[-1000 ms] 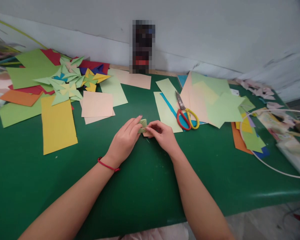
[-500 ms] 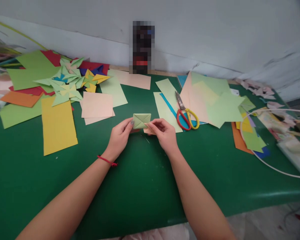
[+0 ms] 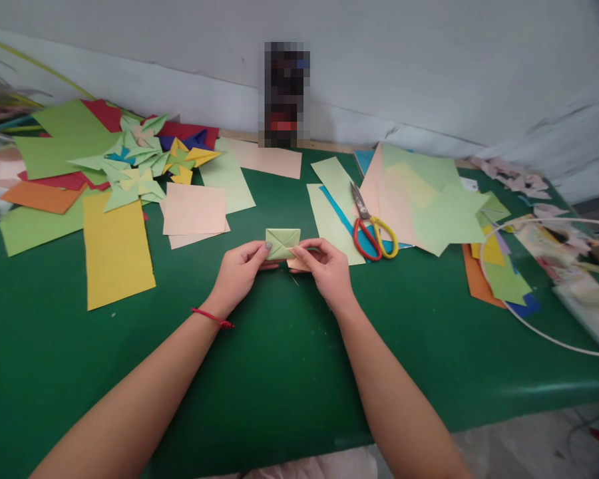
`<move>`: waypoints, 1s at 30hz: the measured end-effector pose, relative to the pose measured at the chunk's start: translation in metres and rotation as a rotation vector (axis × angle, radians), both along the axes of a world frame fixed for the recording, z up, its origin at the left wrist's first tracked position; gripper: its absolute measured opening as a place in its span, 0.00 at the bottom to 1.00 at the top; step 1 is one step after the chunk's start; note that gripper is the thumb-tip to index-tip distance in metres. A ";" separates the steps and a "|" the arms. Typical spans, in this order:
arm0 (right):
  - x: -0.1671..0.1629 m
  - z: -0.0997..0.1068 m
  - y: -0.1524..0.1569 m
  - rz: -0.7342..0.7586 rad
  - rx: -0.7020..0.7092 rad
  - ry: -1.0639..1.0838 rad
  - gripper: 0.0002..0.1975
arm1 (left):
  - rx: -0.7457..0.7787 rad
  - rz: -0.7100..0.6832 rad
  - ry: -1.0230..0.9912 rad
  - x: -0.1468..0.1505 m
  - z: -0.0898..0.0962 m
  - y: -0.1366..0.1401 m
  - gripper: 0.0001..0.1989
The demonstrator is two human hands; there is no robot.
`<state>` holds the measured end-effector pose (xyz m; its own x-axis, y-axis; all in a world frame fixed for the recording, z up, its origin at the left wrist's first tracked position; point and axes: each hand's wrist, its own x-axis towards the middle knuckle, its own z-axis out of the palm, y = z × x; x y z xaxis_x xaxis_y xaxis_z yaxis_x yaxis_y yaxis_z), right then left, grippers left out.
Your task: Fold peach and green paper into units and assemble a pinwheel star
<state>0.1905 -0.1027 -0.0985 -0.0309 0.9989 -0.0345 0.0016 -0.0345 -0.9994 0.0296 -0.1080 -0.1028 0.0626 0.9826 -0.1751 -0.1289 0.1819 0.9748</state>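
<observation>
Since a second ago, the left hand [image 3: 237, 274] has drawn off the folded green paper [image 3: 282, 239], baring its creased face, and now holds it by the left end, thumb in front and fingers tucked behind. With thumb and fingertips together, the right hand [image 3: 331, 271] pinches the peach flap [image 3: 297, 265] at the lower right corner; whether that flap is joined to the green piece or only slipped into it, the fingers hide too much to say. The folded paper is left of the scissors [image 3: 364, 211], about level with their handles, above the green table [image 3: 279, 392]. Well left of the scissors lie paper stars [image 3: 137, 176] and a yellow sheet [image 3: 118, 256]. It should be light and fairly stiff along its layered creases, easily crumpled at thin corners, so best gripped lightly by its short ends
</observation>
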 end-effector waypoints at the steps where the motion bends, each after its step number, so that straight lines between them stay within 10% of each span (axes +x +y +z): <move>1: 0.000 0.000 0.000 0.001 0.003 -0.009 0.08 | 0.005 0.005 0.001 0.000 0.000 0.000 0.16; 30: -0.007 0.001 -0.004 -0.008 0.008 -0.060 0.11 | 0.045 0.070 0.032 0.002 0.002 -0.001 0.17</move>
<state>0.1833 -0.1064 -0.0976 -0.0206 0.9994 -0.0279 0.0611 -0.0266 -0.9978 0.0311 -0.1090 -0.1011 -0.0110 0.9913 -0.1313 -0.1081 0.1293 0.9857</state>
